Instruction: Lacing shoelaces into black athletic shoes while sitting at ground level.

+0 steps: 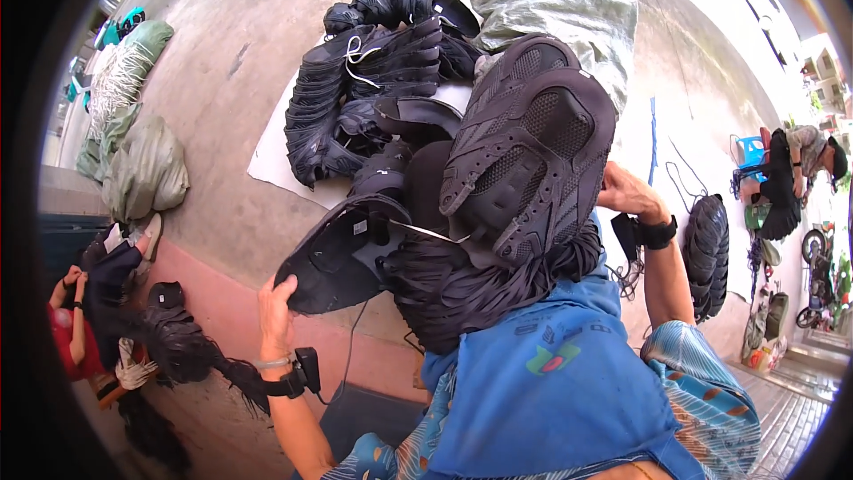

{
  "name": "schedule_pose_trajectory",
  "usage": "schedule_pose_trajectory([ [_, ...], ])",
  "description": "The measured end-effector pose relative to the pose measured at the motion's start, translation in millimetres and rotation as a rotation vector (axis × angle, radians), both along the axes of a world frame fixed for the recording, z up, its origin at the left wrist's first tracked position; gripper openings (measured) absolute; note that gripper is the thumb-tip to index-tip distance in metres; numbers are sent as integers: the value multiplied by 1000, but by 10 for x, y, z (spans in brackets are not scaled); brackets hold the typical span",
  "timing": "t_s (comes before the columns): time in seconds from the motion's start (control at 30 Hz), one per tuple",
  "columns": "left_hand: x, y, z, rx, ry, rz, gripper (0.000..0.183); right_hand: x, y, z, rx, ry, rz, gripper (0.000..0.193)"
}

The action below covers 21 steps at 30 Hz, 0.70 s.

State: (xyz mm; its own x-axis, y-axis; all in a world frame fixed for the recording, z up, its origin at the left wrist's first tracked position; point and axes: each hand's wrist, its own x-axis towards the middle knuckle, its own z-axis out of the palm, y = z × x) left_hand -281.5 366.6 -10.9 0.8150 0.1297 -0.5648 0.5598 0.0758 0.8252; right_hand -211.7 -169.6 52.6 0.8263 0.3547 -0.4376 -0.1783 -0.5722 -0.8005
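My left hand (277, 307) pinches the edge of a black shoe upper (333, 258), its dark inner side and a small white label facing up. A pale cord (431, 231) runs from that upper toward the pile on my lap. My right hand (629, 191) grips the right edge of a large stack of black mesh shoe uppers (555, 147), with its fingertips partly hidden behind them. Under this stack, more black uppers (480, 289) lie bunched over my blue apron (569, 373).
Bundles of black uppers (355, 62), one tied with white cord, lie on a white sheet ahead. Beyond is a grey-green sack (569, 9). Another bundle (706, 253) stands at right. Co-workers sit at far left (75, 329) and far right (804, 156). Filled sacks (147, 164) stand at left.
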Motion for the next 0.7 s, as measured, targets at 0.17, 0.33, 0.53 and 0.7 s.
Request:
schedule_pose_trajectory([
  [0.17, 547, 5, 384, 143, -61, -50, 31, -298, -47, 9, 158, -87, -84, 67],
  [0.33, 1099, -133, 663, 339, -213, -76, 27, -386, 92, 473, 1, -19, -13, 51],
  [0.53, 1462, -739, 1050, 915, -534, -245, 33, -598, 653, 794, 42, -328, 244, 36],
  [0.7, 1253, -835, 1205, 786, -305, -273, 32, -616, 666, 1050, -130, -319, 606, 31],
])
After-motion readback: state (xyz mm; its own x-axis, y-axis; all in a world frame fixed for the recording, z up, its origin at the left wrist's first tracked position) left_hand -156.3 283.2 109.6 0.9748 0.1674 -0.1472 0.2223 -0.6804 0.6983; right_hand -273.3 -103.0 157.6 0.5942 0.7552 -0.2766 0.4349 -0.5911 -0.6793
